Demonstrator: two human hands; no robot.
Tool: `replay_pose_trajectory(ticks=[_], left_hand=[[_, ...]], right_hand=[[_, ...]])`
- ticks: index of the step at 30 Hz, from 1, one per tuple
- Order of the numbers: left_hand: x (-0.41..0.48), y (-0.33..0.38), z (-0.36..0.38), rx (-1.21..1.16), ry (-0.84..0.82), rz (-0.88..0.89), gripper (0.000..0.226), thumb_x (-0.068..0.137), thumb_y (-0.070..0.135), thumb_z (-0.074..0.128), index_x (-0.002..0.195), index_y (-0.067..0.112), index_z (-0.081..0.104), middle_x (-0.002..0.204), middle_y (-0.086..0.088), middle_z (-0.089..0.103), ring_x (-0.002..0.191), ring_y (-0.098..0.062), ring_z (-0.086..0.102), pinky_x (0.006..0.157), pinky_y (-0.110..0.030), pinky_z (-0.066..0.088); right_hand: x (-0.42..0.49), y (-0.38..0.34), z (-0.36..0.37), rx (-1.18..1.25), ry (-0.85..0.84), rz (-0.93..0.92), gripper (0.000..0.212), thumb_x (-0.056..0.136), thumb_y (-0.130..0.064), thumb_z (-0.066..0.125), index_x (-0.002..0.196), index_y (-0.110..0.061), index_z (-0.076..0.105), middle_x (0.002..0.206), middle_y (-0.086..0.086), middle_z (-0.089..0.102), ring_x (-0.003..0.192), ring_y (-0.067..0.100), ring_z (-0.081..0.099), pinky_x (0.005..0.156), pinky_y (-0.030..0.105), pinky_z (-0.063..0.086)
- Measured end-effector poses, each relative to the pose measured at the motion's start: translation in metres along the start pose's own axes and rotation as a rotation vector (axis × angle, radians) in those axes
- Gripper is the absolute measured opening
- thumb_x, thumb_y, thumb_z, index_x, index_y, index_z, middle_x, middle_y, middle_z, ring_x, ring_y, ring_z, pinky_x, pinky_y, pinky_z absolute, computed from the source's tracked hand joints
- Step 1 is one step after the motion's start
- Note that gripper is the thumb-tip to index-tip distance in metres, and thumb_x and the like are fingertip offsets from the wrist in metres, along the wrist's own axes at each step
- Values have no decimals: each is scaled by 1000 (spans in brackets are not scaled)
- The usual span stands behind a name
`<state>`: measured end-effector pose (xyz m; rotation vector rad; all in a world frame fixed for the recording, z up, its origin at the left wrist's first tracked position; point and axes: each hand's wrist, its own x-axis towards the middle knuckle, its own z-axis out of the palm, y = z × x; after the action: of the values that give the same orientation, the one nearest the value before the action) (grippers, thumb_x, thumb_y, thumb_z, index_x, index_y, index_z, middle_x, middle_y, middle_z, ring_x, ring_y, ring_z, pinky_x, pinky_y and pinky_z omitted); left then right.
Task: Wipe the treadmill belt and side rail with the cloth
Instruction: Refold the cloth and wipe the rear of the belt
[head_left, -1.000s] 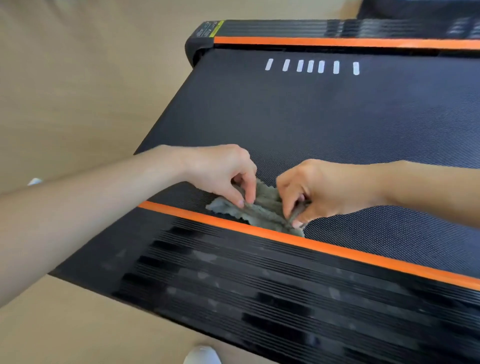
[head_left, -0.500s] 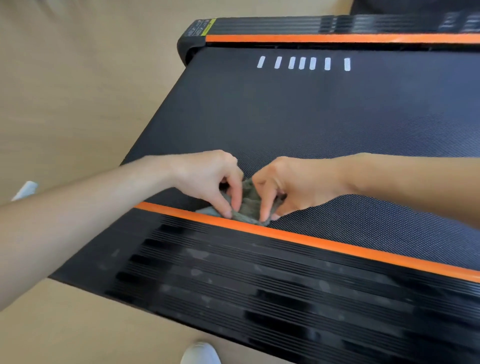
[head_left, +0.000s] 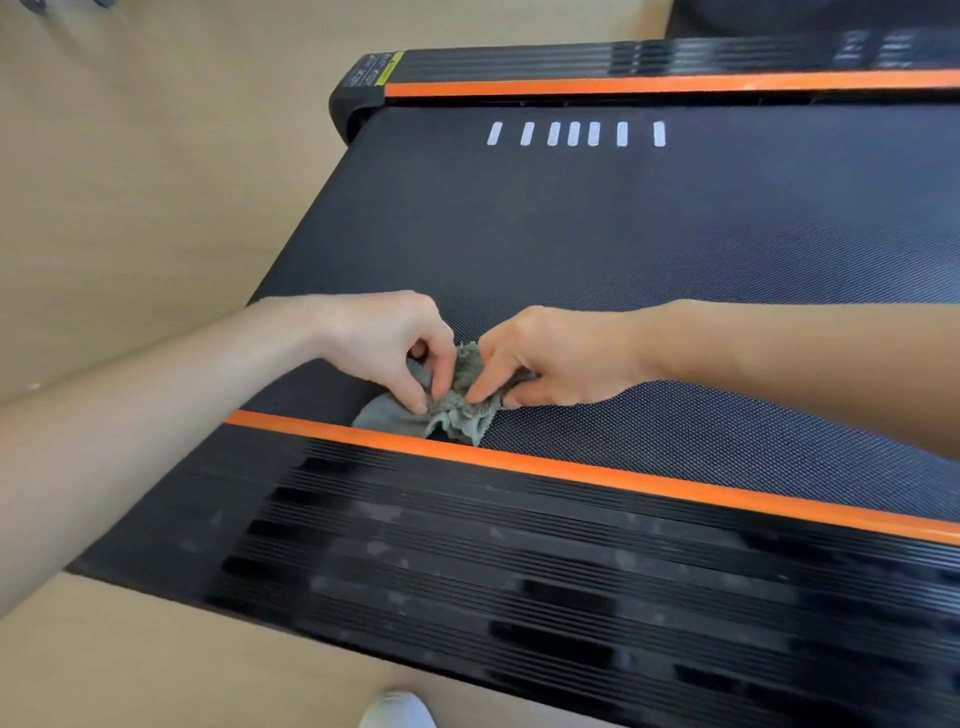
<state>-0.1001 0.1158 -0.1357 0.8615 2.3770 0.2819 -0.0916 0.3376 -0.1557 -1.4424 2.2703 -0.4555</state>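
We see the grey cloth (head_left: 451, 418) lying bunched on the treadmill belt (head_left: 571, 234), touching the far edge of the orange stripe (head_left: 571, 470). Both hands meet over it, just beyond the stripe. The left hand (head_left: 384, 348) pinches the cloth with curled thumb and fingers, and the right hand (head_left: 550, 358) pinches it too, fingertips pressed into the folds. The ribbed black side rail (head_left: 467, 561) lies on the near side of the stripe.
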Motion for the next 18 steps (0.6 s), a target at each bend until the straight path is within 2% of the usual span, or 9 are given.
replay_pose_trajectory(ticks=[2,4,6,10,12,15,17,18], left_hand=[[6,7,10,-35,23,67,22,66,37,90,83,37,75,84,14,63,92,-9,51,79,-30,45],[16,18,22,-67,35,149,21,66,42,89,82,40,74,82,16,61,94,-10,50,81,-34,46],[32,35,31,-67,65,239,18,68,42,87,79,40,74,79,15,60,92,-10,49,83,-35,43],[68,84,41,-13,150,428,13,74,43,83,78,40,72,71,20,55,83,-1,42,80,-19,29],[88,105,44,29,184,494,12,77,46,80,82,39,72,72,21,53,81,0,39,80,-22,28],[104,119,37,118,176,525,15,79,48,77,89,38,73,74,23,52,80,1,39,79,-23,29],[102,113,29,116,145,502,14,77,45,79,87,38,72,73,24,51,82,4,42,79,-21,31],[98,106,26,105,133,481,14,76,43,81,86,39,72,73,23,53,83,2,43,78,-22,34]], right_hand=[[-17,-1,3,29,-49,-11,36,92,-8,65,124,-24,71,100,-22,53,87,-4,48,78,2,32],[-42,0,3,61,-89,18,34,93,-6,65,120,-24,73,92,-26,49,84,-10,51,74,1,32],[-70,3,2,87,-114,81,33,93,-5,65,115,-26,76,85,-23,49,80,-13,51,72,3,35],[-120,14,-1,101,-178,236,35,90,-5,65,101,-35,79,82,-21,53,82,-8,54,69,7,37],[-141,23,-8,64,-203,324,36,87,-9,67,92,-43,78,88,-26,59,84,-4,57,70,13,41],[-156,24,-19,-3,-259,418,31,84,-16,70,86,-47,76,94,-32,57,84,-1,58,71,22,47],[-149,19,-17,33,-202,402,26,80,-16,74,82,-42,74,90,-23,59,81,-1,58,67,22,47],[-141,14,-14,50,-165,385,23,79,-15,76,83,-37,75,89,-18,59,80,-3,58,63,18,45]])
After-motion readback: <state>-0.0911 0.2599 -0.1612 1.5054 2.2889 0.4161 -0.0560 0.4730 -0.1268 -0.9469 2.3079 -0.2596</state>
